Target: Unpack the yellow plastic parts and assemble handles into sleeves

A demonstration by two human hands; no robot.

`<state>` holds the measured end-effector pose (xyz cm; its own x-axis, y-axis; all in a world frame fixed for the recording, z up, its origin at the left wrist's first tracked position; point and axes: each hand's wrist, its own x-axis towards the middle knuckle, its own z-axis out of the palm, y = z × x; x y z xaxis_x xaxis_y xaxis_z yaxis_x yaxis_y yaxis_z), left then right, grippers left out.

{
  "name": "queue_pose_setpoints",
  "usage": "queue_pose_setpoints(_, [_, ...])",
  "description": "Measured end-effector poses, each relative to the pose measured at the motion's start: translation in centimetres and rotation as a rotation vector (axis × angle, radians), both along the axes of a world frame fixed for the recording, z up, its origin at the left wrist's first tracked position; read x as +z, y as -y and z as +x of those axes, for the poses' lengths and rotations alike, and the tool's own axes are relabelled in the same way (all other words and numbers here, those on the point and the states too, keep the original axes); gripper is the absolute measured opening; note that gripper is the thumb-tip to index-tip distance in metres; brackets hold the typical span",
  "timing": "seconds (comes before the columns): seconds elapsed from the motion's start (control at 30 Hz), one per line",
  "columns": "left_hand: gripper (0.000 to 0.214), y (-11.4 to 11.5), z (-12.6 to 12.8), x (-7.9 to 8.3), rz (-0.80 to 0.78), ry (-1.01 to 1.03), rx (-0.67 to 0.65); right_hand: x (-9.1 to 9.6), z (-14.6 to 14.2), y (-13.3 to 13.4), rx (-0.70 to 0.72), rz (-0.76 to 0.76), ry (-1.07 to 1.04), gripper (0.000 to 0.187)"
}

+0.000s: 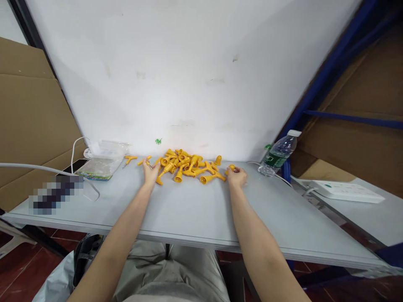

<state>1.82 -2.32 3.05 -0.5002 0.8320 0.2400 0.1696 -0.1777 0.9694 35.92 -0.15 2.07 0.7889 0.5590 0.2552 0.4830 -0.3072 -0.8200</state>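
My left hand is at the left side of a pile of yellow corkscrews, with its fingers around a yellow corkscrew. The metal spiral of that corkscrew shows between my thumb and forefinger. At the right of the pile, my right hand is closed on a small yellow bell-shaped piece, partly hidden by the fingers. Another yellow corkscrew with a bare spiral lies farther left. A yellow bell-shaped cap stands at the pile's right back edge.
A clear plastic bag and white cables lie on the left of the grey table, near a blurred dark object. On the right a water bottle leans. A power strip sits beyond. A white panel rises behind.
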Motion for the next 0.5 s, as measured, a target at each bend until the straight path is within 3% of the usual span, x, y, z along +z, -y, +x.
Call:
queue_pose_setpoints(0.13, [0.053, 0.0, -0.2, 0.7, -0.033, 0.224, -0.008, -0.3, 1.4, -1.0, 0.018, -0.107, 0.033, 0.025])
queue_pose_setpoints(0.3, [0.031, 0.8, 0.0, 2.1, -0.028, 0.514, -0.004, -0.3, 2.2, -2.2, 0.062, -0.248, 0.105, 0.019])
queue_pose_setpoints(0.5, [0.018, 1.1, -0.1, 2.3, -0.008, 0.444, 0.071, -0.4, 2.3, -2.6, 0.270, -0.321, 0.265, 0.029])
